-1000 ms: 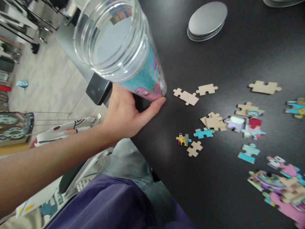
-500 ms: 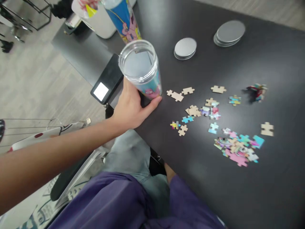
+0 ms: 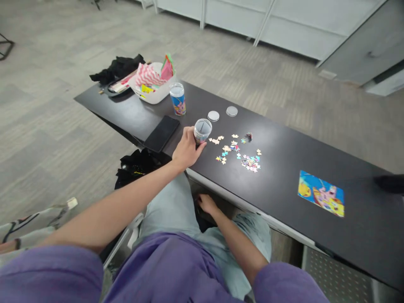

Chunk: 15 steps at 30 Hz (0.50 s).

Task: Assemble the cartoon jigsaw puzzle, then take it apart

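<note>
My left hand is wrapped round a clear jar with a coloured picture on its side, at the near edge of the dark table. The jar's top is open, and something greyish shows inside. Right of it lie loose jigsaw pieces, some picture side up and some plain wood side up. A small dark, multicoloured item is too blurred to name. Below the table edge, between my knees, my right hand has curled fingers against something dark; what they hold, if anything, is hidden.
A second picture jar stands behind, near silver round lids. A white basket with striped cloth and a dark tray are at the far left. A flat black device lies left of my hand. A picture sheet lies right.
My view has pulled back and widened, bringing the basket, the picture sheet and my right hand into sight. My left hand still holds the jar.
</note>
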Available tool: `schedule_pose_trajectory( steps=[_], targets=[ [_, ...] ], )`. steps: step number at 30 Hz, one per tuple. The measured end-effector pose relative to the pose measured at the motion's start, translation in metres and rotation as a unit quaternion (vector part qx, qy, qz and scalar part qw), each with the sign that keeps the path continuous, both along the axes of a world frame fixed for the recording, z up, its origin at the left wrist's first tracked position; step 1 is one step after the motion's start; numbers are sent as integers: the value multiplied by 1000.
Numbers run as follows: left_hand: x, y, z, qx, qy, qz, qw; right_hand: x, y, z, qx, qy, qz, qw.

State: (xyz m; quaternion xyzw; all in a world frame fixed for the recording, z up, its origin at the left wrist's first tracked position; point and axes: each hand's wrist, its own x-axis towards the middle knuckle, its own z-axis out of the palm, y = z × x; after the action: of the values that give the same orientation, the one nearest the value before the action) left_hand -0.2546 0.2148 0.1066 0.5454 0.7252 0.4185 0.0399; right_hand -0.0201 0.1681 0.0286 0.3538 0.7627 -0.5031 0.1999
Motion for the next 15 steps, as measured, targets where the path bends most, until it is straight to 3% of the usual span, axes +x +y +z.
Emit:
schedule_pose_trajectory(
  steps=[4,8,12,15],
  targets=[
    [4,3,9,6,-15,-25,1000,40,-22,21,30,17,-55,998],
    [7,2,18,-6,-27,-40,999,80,-31,85,88,134,-129,979],
    [8,2,25,-18,-36,-49,998,70,12,165,231,275,-222,907],
    [9,2,28,-21,-38,-55,998,27,64,201,316,328,-252,854]
  ],
)
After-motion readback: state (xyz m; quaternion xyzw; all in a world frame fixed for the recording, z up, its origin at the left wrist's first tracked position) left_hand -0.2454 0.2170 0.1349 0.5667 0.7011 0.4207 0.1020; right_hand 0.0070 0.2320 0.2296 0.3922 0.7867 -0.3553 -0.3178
